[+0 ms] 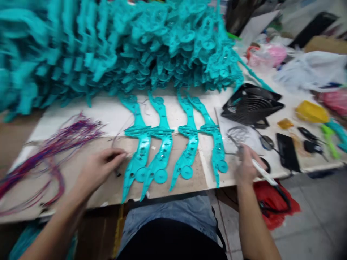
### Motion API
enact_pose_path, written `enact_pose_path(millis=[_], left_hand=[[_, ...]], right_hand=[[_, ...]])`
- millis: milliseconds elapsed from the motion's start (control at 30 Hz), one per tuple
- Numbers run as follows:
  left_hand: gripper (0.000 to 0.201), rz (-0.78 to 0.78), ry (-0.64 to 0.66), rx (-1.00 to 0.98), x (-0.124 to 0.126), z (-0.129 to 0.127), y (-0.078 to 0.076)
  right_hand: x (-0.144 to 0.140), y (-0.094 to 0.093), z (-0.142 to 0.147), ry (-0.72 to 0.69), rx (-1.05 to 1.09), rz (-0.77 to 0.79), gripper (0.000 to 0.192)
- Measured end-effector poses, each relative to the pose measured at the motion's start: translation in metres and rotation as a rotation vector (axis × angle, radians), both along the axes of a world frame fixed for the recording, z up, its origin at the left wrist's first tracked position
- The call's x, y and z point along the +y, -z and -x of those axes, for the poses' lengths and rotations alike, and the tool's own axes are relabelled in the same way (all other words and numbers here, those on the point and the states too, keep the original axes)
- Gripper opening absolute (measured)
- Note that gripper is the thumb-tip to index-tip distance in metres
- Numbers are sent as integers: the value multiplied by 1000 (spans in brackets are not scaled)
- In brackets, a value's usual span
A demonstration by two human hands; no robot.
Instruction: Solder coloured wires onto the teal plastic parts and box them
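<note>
My left hand (104,164) is closed in a pinch just left of the teal plastic parts, with a thin wire (117,136) rising from its fingertips. My right hand (246,162) grips a white-handled soldering iron (264,172). Its black cord loops down past the table edge, and its tip points toward a tangle of thin grey wire (236,134). Between my hands, several teal plastic parts (164,146) lie in a row, each with a round disc near its lower end. A bundle of red and blue wires (51,151) spreads to the left.
A tall heap of teal parts (130,47) fills the back of the table. A black fan (251,104) stands at the right, near a black phone-like slab (287,151) and a yellow piece (311,112). A red bag (282,206) lies below the table edge.
</note>
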State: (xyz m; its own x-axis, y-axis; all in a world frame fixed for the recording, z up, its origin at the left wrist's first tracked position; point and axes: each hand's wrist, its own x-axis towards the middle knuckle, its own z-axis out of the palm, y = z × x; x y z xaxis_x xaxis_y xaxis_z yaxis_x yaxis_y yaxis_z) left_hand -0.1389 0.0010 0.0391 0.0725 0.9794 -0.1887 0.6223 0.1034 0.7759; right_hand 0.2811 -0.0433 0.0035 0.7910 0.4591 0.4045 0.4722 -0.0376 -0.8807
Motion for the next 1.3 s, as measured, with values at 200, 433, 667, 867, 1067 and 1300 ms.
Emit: enact_pose_path(millis=[200, 433, 667, 867, 1067, 1300], left_hand=[[21, -124, -99, -268, 1, -11, 40], [9, -324, -70, -293, 1, -17, 48], [8, -430, -11, -281, 5, -15, 56], [6, -455, 6, -294, 6, -14, 57], [6, -469, 18, -296, 7, -13, 58], [6, -472, 21, -296, 8, -13, 61]], right_hand=[[-11, -37, 76, -536, -166, -15, 14], [-6, -43, 175, -1080, -394, 57, 31], [6, -19, 201, -1160, -425, 8, 30], [9, -14, 204, -1181, -457, 1, 34], [11, -11, 204, -1198, -502, -34, 37], [11, -12, 204, -1202, -547, -43, 36]])
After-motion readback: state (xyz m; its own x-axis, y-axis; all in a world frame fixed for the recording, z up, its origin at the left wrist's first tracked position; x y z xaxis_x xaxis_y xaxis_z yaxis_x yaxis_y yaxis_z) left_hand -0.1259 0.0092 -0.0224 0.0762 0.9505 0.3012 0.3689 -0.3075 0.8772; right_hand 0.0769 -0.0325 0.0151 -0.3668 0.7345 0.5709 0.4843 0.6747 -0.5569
